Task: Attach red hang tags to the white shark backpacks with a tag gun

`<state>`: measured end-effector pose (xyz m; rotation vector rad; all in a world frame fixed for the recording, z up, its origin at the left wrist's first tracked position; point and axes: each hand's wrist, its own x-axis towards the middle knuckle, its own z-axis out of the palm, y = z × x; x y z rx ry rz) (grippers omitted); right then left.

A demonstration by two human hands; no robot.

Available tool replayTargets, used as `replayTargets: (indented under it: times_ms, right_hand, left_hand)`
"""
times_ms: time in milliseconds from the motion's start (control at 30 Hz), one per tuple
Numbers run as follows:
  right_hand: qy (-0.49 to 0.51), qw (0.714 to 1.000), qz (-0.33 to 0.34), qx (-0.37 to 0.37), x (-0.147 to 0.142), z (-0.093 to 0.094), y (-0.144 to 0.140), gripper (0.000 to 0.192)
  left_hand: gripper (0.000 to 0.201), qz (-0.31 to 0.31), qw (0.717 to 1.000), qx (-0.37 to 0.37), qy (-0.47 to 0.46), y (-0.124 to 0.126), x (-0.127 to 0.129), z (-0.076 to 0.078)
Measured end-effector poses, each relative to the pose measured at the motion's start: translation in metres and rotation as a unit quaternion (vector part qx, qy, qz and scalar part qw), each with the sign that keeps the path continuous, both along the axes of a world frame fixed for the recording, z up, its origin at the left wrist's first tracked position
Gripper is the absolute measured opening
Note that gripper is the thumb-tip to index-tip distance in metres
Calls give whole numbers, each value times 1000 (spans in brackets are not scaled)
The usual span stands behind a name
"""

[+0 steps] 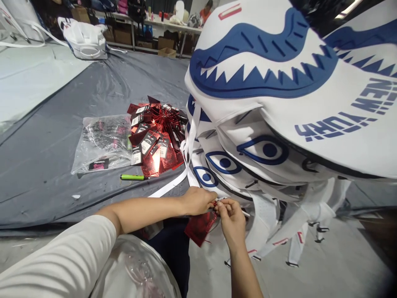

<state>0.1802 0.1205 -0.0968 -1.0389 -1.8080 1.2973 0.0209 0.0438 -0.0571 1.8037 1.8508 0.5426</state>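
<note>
My left hand (200, 200) and my right hand (230, 213) meet at the front edge of a stack of white backpacks. Both are closed, fingertips pinched together around the red string of a shiny red hang tag (201, 228), which dangles below them. The fingers partly cover the string, and whether it is looped through the bag's zipper pull cannot be made out. Just above my hands is the lowest visible backpack (206, 177), printed with a blue eye. Higher up, the top backpack (263, 78) shows a blue shark mouth and lettering.
Left of the stack lies a pile of red and black hang tags (158, 138). Beside it are a clear plastic bag (104, 140) and a green pen (132, 177). Straps (297, 244) hang over the table edge at right. Another white backpack (85, 39) sits farther back; a person (206, 11) is behind.
</note>
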Motion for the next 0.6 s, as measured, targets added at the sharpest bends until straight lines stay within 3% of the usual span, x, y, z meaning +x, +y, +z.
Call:
replayTargets:
  times_ms: [300, 600]
  right_hand:
    - [14, 1000, -18, -11, -6, 9, -11, 26]
    - [26, 998, -44, -22, -10, 9, -17, 26]
  left_hand:
    - [24, 14, 1000, 26, 4, -5, 2, -2]
    - [21, -7, 997, 73, 15, -7, 6, -10]
